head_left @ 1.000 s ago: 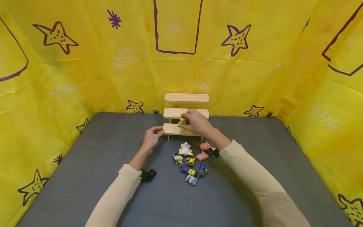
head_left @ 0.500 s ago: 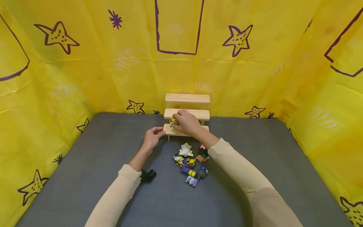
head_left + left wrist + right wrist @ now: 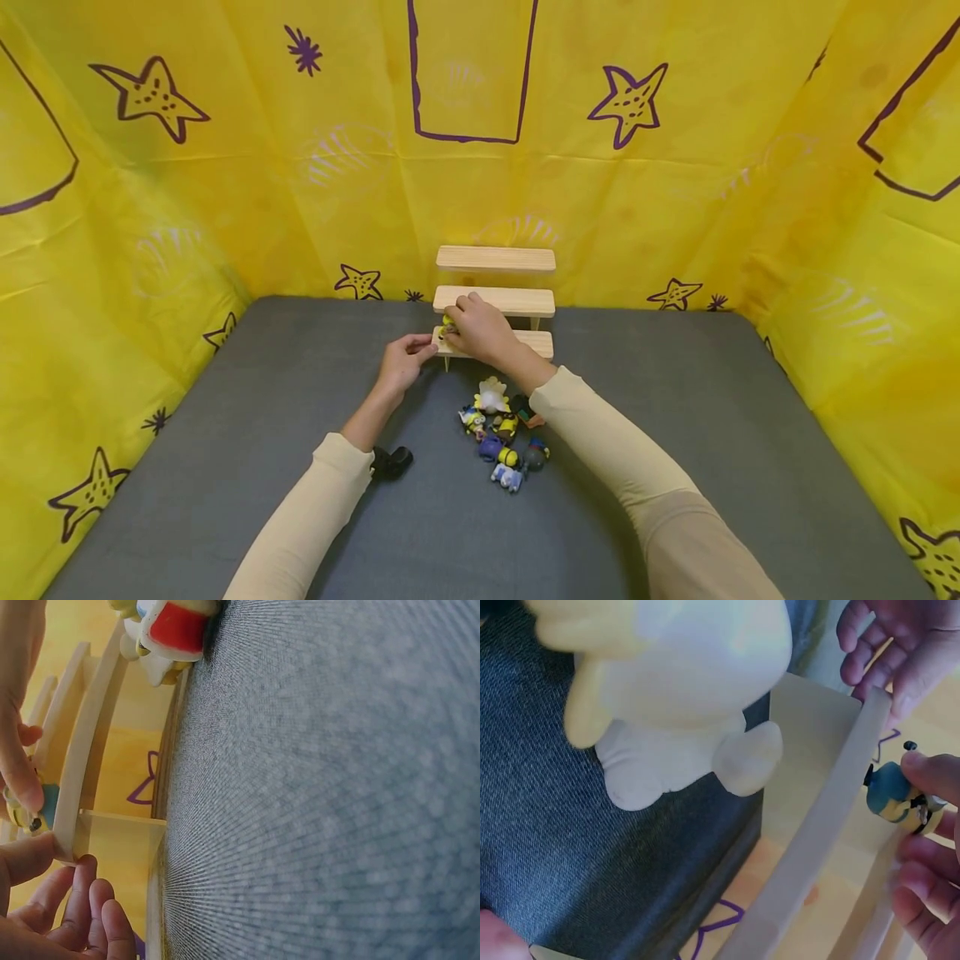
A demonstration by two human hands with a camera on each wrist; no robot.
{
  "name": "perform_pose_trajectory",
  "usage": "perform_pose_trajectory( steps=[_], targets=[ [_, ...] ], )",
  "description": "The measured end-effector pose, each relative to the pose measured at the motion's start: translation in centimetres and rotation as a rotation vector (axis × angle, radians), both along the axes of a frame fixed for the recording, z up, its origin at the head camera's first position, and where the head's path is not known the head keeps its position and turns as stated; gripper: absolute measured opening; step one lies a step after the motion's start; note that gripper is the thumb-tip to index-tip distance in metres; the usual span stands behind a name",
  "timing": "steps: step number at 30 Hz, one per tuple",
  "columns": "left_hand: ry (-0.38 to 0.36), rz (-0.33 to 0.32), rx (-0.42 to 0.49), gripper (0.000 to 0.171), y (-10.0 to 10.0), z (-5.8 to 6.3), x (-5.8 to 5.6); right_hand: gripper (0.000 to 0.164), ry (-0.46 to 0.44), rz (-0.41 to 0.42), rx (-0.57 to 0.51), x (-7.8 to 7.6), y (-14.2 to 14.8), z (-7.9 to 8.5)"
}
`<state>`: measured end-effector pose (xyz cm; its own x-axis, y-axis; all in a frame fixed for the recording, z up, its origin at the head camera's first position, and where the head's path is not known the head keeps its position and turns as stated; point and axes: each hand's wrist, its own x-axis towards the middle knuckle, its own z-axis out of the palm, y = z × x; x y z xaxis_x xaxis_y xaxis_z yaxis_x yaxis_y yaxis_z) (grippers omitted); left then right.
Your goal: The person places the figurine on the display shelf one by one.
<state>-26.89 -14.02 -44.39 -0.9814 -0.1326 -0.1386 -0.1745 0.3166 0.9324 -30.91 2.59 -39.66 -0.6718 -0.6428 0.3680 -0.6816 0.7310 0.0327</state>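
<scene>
My right hand (image 3: 483,332) pinches a small yellow minion figure (image 3: 889,793) with blue overalls between thumb and fingers. It holds the figure at the left end of the lowest board of a three-tier wooden shelf (image 3: 536,342); the left wrist view puts the blue part against the board's top, though exact contact is hard to tell. Much of the figure is hidden by the fingers in the head view. My left hand (image 3: 402,363) grips the left end of that same board, thumb (image 3: 30,859) above and fingers below.
In front of the shelf lies a cluster of small toys: a white figure (image 3: 491,395), a yellow minion (image 3: 472,422), a purple figure (image 3: 492,449), a grey one (image 3: 536,455) and others. A black object (image 3: 393,463) sits beside the left forearm. Yellow patterned cloth (image 3: 480,192) surrounds the table.
My right hand has carried the minion figure leftward along the lowest board, from near its middle to its left end. The left hand has stayed at the board's end.
</scene>
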Motion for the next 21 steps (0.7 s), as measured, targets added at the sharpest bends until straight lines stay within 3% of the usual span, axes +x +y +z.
perform_pose_trajectory(
  steps=[9, 21],
  targets=[
    [0.018, 0.002, 0.009, 0.033, 0.04, -0.31, -0.06, 0.028, 0.082, -0.001, -0.043, -0.12, -0.07, -0.75],
    [0.017, 0.011, 0.014, 0.033, 0.12, -0.12, -0.06, 0.037, 0.036, -0.009, -0.039, 0.09, 0.24, -0.58]
  ],
)
